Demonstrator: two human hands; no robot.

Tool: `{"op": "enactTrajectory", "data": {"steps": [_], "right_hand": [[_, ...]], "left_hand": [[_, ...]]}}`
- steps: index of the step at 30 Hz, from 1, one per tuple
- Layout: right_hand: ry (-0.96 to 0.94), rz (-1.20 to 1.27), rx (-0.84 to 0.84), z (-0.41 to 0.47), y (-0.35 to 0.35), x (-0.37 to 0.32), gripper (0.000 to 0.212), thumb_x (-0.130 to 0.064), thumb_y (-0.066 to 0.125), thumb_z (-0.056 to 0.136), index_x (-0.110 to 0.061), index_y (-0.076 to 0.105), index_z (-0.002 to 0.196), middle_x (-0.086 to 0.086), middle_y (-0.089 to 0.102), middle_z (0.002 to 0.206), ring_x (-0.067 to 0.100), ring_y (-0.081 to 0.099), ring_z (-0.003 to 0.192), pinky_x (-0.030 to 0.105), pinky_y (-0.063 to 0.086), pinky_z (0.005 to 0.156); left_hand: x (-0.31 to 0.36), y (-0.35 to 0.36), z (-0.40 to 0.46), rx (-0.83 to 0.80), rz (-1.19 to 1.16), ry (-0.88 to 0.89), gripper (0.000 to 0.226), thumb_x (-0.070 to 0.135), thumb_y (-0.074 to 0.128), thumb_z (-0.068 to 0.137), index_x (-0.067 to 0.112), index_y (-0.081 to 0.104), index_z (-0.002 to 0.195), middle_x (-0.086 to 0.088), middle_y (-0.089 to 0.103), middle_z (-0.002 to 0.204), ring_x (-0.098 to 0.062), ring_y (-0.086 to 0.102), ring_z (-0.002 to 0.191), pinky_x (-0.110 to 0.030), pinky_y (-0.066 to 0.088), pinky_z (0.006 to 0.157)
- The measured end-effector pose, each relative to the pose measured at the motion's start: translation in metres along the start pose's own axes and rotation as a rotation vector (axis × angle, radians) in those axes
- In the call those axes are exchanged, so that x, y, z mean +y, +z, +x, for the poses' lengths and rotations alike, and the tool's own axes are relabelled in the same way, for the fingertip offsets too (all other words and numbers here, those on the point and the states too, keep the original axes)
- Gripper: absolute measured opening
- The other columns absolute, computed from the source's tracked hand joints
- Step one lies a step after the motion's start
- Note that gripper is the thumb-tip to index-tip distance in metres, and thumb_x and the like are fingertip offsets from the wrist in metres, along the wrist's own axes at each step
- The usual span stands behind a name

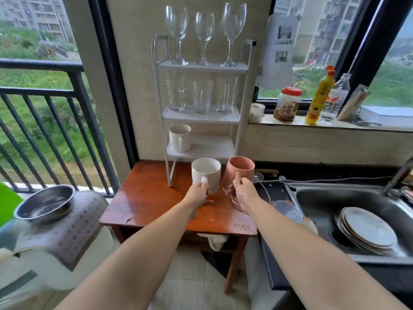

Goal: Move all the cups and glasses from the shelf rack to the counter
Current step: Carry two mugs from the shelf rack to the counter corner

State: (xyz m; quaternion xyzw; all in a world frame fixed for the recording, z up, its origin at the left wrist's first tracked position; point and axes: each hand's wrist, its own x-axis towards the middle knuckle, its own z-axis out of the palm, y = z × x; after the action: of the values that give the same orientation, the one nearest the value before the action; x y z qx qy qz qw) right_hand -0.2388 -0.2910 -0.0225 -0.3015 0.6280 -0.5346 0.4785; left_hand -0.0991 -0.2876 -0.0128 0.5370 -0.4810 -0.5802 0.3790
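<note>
Two mugs are up in the air at once: the left hand (197, 191) curls round the handle of a white mug (206, 174), thumb pressed on top of the handle, while the right hand (242, 191) grips the handle of a pink mug (240, 173), fingers wrapped tight. Both mugs sit upright, side by side and nearly touching, held just in front of the white shelf rack (202, 116) and above the reddish wooden table (156, 198) that carries it. Below the right hand a second pink cup (235, 204) peeks out at the table's right edge, mostly hidden by the wrist. On the rack's bottom shelf one cream mug (179, 138) stands alone at the left, handle facing out. The middle shelf carries three clear tumblers (202, 96) in a row. Up top, three wine glasses (204, 35) stand upright on their stems, spaced evenly. To the right, a steel sink (317, 204) holds a stack of plates (367, 230), and the window ledge behind it carries a red-lidded jar (288, 104), a yellow bottle (320, 99) and a clear water bottle (336, 99) standing close together. Off to the left, a metal bowl (45, 203) rests on a patterned cloth cover beside the balcony railing (55, 95).
</note>
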Motion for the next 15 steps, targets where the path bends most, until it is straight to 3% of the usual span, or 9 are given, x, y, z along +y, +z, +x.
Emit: {"op": "enactTrajectory", "data": {"steps": [6, 9, 11, 13, 15], "right_hand": [[0.019, 0.027, 0.115, -0.054, -0.042, 0.02, 0.04, -0.032, 0.03, 0.104, -0.009, 0.043, 0.074, 0.007, 0.045, 0.067, 0.014, 0.044, 0.055, 0.03, 0.051, 0.062], [0.014, 0.025, 0.201, -0.089, -0.064, 0.034, 0.041, -0.032, 0.029, 0.104, -0.009, 0.044, 0.074, 0.006, 0.046, 0.067, 0.014, 0.044, 0.057, 0.032, 0.054, 0.07], [0.043, 0.051, 0.261, -0.115, -0.076, 0.047, 0.04, -0.033, 0.03, 0.104, -0.009, 0.045, 0.075, 0.006, 0.046, 0.069, 0.014, 0.045, 0.06, 0.038, 0.055, 0.078], [0.083, 0.098, 0.322, -0.145, -0.087, 0.062, 0.041, -0.034, 0.03, 0.104, -0.009, 0.045, 0.074, 0.007, 0.044, 0.068, 0.014, 0.044, 0.059, 0.039, 0.055, 0.08], [0.115, 0.17, 0.399, -0.18, -0.103, 0.081, 0.043, -0.033, 0.031, 0.104, -0.008, 0.043, 0.071, 0.008, 0.042, 0.066, 0.015, 0.043, 0.059, 0.043, 0.055, 0.085]], "left_hand": [[-0.021, 0.015, -0.042, -0.113, 0.06, -0.047, 0.03, 0.031, 0.032, 0.104, 0.012, 0.051, 0.089, -0.002, 0.041, 0.076, -0.013, 0.045, 0.066, -0.023, 0.054, 0.062], [-0.032, 0.018, -0.067, -0.186, 0.11, -0.063, 0.034, 0.03, 0.034, 0.104, 0.006, 0.055, 0.114, 0.0, 0.047, 0.079, -0.012, 0.048, 0.071, -0.035, 0.056, 0.079], [-0.043, 0.021, -0.086, -0.226, 0.133, -0.075, 0.035, 0.026, 0.035, 0.104, 0.002, 0.054, 0.122, -0.004, 0.05, 0.085, -0.015, 0.052, 0.077, -0.031, 0.056, 0.071], [-0.054, 0.024, -0.111, -0.306, 0.144, -0.078, 0.027, 0.025, 0.035, 0.104, 0.008, 0.054, 0.112, -0.006, 0.052, 0.089, -0.017, 0.055, 0.08, -0.02, 0.053, 0.054], [-0.073, 0.035, -0.135, -0.365, 0.171, -0.086, 0.025, 0.024, 0.036, 0.104, 0.013, 0.053, 0.09, -0.004, 0.05, 0.079, -0.013, 0.051, 0.07, -0.021, 0.052, 0.055]]}}
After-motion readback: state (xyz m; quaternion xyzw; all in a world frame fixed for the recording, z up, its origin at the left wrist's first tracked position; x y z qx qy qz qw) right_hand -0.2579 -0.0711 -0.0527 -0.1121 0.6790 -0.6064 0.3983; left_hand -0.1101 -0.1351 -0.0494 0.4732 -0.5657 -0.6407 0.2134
